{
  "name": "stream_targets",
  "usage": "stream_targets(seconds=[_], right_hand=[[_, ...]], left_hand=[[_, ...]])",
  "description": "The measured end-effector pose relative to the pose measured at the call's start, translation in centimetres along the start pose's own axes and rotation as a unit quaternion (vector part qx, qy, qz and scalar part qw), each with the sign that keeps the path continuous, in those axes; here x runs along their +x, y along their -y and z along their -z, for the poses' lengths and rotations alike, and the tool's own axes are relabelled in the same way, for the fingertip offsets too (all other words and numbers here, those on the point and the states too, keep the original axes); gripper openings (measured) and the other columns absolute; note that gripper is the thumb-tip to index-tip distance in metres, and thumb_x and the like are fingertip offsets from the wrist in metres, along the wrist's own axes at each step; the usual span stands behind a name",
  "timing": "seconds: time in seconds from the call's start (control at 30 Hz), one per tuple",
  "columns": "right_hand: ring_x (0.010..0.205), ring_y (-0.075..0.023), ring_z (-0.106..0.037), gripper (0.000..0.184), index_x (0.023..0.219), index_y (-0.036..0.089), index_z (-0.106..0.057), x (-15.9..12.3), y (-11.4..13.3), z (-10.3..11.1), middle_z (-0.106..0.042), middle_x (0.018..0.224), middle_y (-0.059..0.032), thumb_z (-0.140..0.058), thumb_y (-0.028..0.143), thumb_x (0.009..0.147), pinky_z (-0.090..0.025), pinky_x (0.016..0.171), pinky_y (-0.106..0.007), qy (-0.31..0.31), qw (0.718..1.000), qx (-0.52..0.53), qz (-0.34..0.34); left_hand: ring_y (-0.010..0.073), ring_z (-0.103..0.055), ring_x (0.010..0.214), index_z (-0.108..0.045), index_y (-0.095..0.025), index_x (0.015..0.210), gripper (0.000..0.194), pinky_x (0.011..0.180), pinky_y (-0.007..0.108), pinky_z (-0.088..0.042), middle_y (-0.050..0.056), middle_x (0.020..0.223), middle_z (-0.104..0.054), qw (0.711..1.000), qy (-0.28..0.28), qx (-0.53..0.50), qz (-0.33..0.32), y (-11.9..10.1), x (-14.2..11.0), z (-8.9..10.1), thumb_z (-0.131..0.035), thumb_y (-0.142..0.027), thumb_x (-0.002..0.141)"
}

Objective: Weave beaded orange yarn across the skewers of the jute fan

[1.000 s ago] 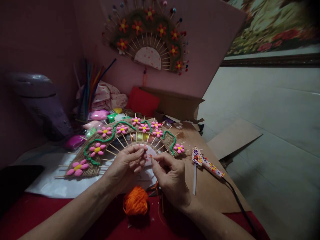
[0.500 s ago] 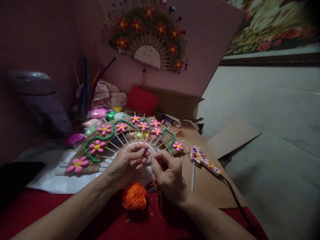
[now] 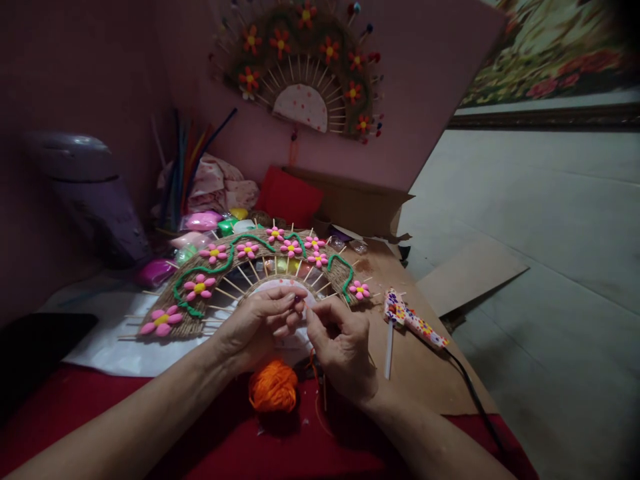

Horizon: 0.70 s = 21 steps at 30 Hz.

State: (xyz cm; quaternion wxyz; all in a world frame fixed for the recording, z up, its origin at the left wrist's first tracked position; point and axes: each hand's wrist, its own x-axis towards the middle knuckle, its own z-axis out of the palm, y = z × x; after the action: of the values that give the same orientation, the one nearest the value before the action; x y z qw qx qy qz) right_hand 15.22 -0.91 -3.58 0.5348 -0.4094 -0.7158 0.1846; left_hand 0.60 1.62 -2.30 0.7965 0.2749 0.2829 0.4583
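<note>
My left hand (image 3: 260,323) pinches a small dark purple bead (image 3: 297,299) between thumb and fingertips. Close beside it, my right hand (image 3: 343,343) is closed in a pinch on the end of an orange yarn strand (image 3: 313,363). Whether the strand has entered the bead is too small to tell. Below my hands sits a ball of orange yarn (image 3: 273,387). Behind them lies a half-round fan (image 3: 227,267) of sticks and wound twine, bearing pink clay flowers and green wavy trim; my hands partly cover its pale centre.
A flower-patterned glue gun (image 3: 417,327) rests on a cardboard sheet (image 3: 420,383) at right, its black cord trailing forward. Bags of coloured clay (image 3: 203,221) and a purple flask (image 3: 100,200) stand at back left. A similar fan (image 3: 300,110) hangs on the wall.
The whole view has shifted slightly, so things appear a little further right and higher. My fingertips stay close together around the bead and strand, with little visible movement.
</note>
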Motion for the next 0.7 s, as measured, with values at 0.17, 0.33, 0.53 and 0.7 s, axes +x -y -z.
stream_targets(seconds=[0.17,0.33,0.53,0.7], right_hand=[[0.042,-0.0075,-0.044,0.016,0.072,0.018,-0.057,0.02,0.25,0.01,-0.059,0.054,0.0014,-0.054,0.023,0.086,-0.035,0.041,-0.021,0.006,1.0,0.007,-0.001],[0.041,-0.0071,-0.042,0.018,0.07,0.016,-0.058,0.04,0.53,0.12,-0.057,0.053,0.0015,-0.053,0.023,0.086,-0.033,0.041,-0.021,0.002,1.0,-0.01,0.008],[0.042,-0.0069,-0.037,0.014,0.07,0.017,-0.057,-0.13,0.22,0.07,-0.053,0.053,0.0031,-0.054,0.019,0.083,-0.032,0.042,-0.022,-0.001,1.0,-0.016,0.021],[0.042,-0.0063,-0.034,0.013,0.068,0.018,-0.054,-0.22,0.15,0.06,-0.043,0.051,0.0062,-0.053,0.016,0.081,-0.029,0.041,-0.022,-0.005,0.999,-0.015,0.029]], left_hand=[[0.0033,-0.048,0.047,-0.067,-0.01,0.079,0.006,0.039,0.012,-0.032,0.0,0.064,-0.06,1.0,0.019,-0.005,0.008,-0.03,0.03,-0.16,-0.069,-0.012,0.074],[0.0031,-0.048,0.046,-0.066,-0.01,0.077,0.008,0.038,0.012,-0.03,0.0,0.065,-0.06,1.0,0.01,-0.001,0.011,0.13,0.0,-0.13,-0.071,-0.014,0.073],[0.0047,-0.053,0.052,-0.067,-0.011,0.08,0.012,0.047,0.013,-0.04,0.001,0.067,-0.062,1.0,-0.011,0.008,0.011,0.08,-0.05,-0.08,-0.073,-0.012,0.07],[0.0049,-0.052,0.051,-0.067,-0.011,0.081,0.014,0.045,0.013,-0.036,0.001,0.065,-0.062,1.0,0.004,-0.004,-0.008,0.08,-0.02,0.04,-0.074,-0.011,0.069]])
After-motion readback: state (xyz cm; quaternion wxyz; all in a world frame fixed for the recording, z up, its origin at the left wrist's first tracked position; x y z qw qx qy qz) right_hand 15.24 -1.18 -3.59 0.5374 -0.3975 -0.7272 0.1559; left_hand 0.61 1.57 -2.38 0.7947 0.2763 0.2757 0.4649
